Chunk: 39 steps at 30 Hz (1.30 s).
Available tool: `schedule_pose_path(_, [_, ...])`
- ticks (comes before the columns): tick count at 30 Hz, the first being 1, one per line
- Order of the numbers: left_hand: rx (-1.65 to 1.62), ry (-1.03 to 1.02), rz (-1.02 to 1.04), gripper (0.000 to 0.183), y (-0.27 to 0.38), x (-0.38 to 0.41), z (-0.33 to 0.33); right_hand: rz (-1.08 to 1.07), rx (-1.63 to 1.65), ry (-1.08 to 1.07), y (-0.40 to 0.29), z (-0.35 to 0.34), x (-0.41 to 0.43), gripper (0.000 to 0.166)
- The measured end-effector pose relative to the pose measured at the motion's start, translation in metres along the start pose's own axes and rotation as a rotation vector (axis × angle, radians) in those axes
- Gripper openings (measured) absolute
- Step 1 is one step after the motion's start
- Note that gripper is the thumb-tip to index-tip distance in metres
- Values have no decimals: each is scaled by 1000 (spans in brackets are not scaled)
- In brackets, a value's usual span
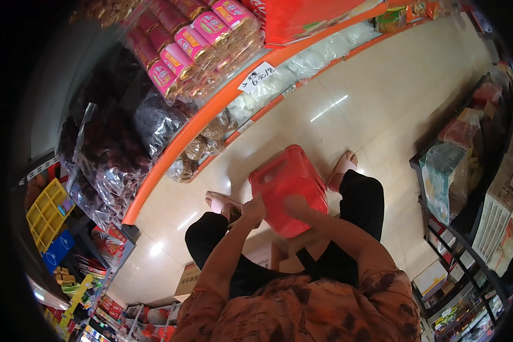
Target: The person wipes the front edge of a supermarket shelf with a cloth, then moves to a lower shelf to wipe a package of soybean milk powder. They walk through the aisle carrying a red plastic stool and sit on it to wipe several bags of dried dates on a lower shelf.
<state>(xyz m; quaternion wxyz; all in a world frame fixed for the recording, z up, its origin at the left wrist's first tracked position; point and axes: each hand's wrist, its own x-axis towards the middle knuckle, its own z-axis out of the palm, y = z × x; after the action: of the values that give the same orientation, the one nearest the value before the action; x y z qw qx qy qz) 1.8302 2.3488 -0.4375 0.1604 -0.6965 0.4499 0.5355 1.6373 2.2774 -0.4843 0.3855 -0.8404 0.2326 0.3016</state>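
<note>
A red plastic container [290, 188] stands on the tiled floor between my feet, with a slot-like opening near its far left edge. My left hand [254, 208] is curled at the container's near left side. A small brownish object [234, 214] shows beside that hand; whether it is held is unclear. Over the near part of the container is my right hand [297, 206], blurred by motion. Its fingers and anything in them cannot be made out.
Orange-edged shelving [205, 115] curves along the left, bearing pink-wrapped rolls [184, 51] and bags of dark dried goods [111, 145]. Cardboard boxes [263, 256] sit below me. On the right, a black rack [453, 233] carries cartons and packaged goods.
</note>
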Motion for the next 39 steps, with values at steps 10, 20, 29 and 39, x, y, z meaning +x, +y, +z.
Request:
schedule_pose_path(10, [265,294,149,18,-21,18,52,-216,-92,36,-2,-14,50,54])
schedule_pose_path(20, [203,161,345,13,-9,19,70,-486,-395,-38,19,26,41,41])
schedule_pose_path(29, [127,90,380,22,8,4,48,-557,-361,132,14,7,32,51])
schedule_pose_path(39, [175,510,407,18,-6,36,59,-513,-563,-57,22,16,54,51])
